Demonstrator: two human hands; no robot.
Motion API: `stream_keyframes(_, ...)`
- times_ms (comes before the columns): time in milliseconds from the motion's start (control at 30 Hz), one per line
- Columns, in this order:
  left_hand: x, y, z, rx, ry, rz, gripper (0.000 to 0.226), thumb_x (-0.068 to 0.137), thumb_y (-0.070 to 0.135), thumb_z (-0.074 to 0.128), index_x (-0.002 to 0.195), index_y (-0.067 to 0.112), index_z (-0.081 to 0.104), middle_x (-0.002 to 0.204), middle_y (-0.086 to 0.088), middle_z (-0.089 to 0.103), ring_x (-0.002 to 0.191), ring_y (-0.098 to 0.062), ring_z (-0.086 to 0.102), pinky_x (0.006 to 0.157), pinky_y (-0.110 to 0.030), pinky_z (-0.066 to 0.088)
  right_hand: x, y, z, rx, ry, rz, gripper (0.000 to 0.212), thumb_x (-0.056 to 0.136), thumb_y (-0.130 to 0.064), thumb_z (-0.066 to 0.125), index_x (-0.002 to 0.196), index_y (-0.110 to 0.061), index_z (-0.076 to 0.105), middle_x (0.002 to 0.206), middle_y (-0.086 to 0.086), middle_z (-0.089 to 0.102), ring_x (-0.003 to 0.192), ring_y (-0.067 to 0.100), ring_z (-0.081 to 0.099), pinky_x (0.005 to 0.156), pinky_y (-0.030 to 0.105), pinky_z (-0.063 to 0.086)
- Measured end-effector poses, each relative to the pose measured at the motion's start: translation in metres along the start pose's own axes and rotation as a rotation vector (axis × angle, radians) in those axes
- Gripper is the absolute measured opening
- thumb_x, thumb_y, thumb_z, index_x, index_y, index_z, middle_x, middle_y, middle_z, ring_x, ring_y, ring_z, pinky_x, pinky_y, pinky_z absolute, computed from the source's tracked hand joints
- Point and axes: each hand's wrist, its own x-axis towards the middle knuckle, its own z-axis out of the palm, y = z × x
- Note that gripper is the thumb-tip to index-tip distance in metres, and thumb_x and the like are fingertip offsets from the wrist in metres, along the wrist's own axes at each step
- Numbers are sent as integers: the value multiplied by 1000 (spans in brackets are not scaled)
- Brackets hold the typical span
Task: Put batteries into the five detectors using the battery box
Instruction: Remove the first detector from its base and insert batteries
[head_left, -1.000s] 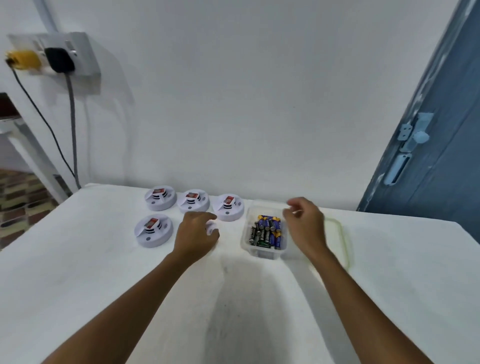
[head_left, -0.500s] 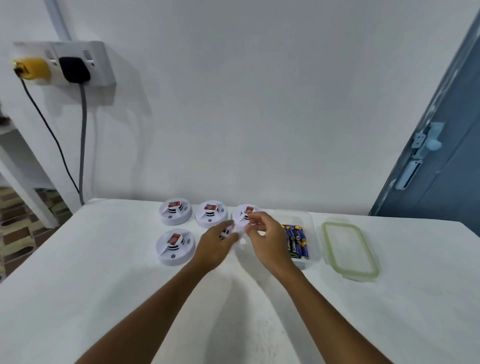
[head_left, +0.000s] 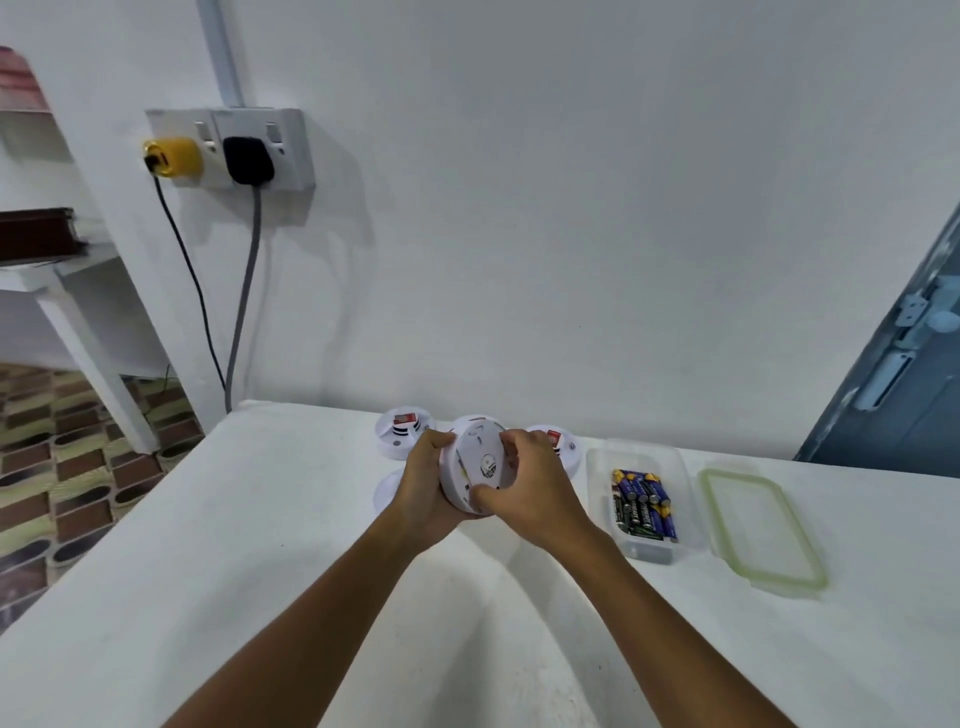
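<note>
Both hands are wrapped around one round white plastic smoke detector (head_left: 475, 470), lifted off the surface and tilted so its flat underside faces the camera. The left hand (head_left: 423, 496) cups it from 9 o'clock with fingers curled over the rim, and the right hand (head_left: 532, 493) grips it from 3 o'clock, thumb pressed near the bottom edge.

Four more detectors sit on the white surface (head_left: 260, 545) around that. One (head_left: 404, 434) at 11 o'clock from the hands shows a red label, another (head_left: 470, 420) peeks out right behind the held one, a third (head_left: 563, 447) at 2 o'clock is partly hidden by the right hand, and just a sliver of the fourth (head_left: 387, 493) shows at 9 o'clock under the left wrist.

Off at 3 o'clock is the battery box (head_left: 641, 493), a clear rectangular plastic tub with a pile of blue and black-green batteries (head_left: 641, 504) inside. Its lid (head_left: 758, 527), clear with a greenish seal around the rim, lies flat just beside it further right.

Up at 10 o'clock on the white wall there's a double socket (head_left: 228, 148) with a yellow plug (head_left: 174, 156) and a black plug (head_left: 248, 158), cables hanging down.
</note>
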Motion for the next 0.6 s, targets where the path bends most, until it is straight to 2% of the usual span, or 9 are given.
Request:
stream_keyframes(100, -2, 0, -7, 12, -9, 11, 55, 95, 44, 30, 131, 11, 56, 116, -20, 62, 105, -31, 58, 77, -44, 53, 0, -12, 4, -62, -29, -30, 68, 67, -25, 78, 125, -16, 45, 113, -3, 42, 107, 13, 45, 84, 21, 43)
stream_keyframes(200, -6, -3, -13, 49, 14, 19, 49, 98, 46, 28, 119, 17, 62, 106, -14, 68, 99, -27, 60, 74, -42, 54, 1, -16, 3, -162, -105, -109, 69, 66, -27, 79, 123, -15, 42, 114, -3, 39, 108, 13, 41, 84, 21, 40)
stream_keyframes(300, -7, -5, -18, 49, 23, 22, 46, 99, 46, 30, 114, 19, 64, 103, -13, 68, 97, -26, 61, 73, -42, 54, 2, -14, 6, -192, -157, -125, 66, 64, -28, 80, 115, -15, 42, 111, -2, 40, 102, 15, 42, 82, 26, 44)
stream_keyframes(400, -11, -4, -22, 74, 37, -15, 45, 97, 44, 32, 108, 18, 67, 100, -13, 70, 93, -26, 61, 78, -44, 51, 5, -12, 7, -49, -176, -29, 58, 60, -19, 83, 104, -17, 46, 103, 0, 50, 89, 13, 51, 71, 24, 48)
stream_keyframes(467, -11, -5, -28, 107, 40, -47, 47, 97, 44, 32, 112, 17, 67, 106, -14, 71, 96, -29, 62, 84, -45, 50, 7, -9, 3, 75, -177, 15, 46, 62, -11, 84, 96, -14, 53, 89, -2, 58, 75, 8, 53, 61, 18, 46)
stream_keyframes(533, -12, -5, -31, 121, 46, -60, 49, 96, 45, 33, 117, 16, 67, 112, -15, 69, 98, -31, 62, 85, -46, 50, 10, -6, 0, 174, -184, 14, 30, 66, -6, 82, 82, -15, 58, 74, -4, 57, 64, 8, 50, 58, 17, 43)
stream_keyframes(600, -12, -3, -35, 128, 43, -63, 47, 94, 45, 35, 112, 18, 69, 112, -16, 68, 97, -32, 62, 83, -45, 50, 11, -3, 0, 227, -218, 21, 26, 70, -4, 81, 70, -16, 57, 66, -3, 55, 61, 9, 48, 56, 16, 41)
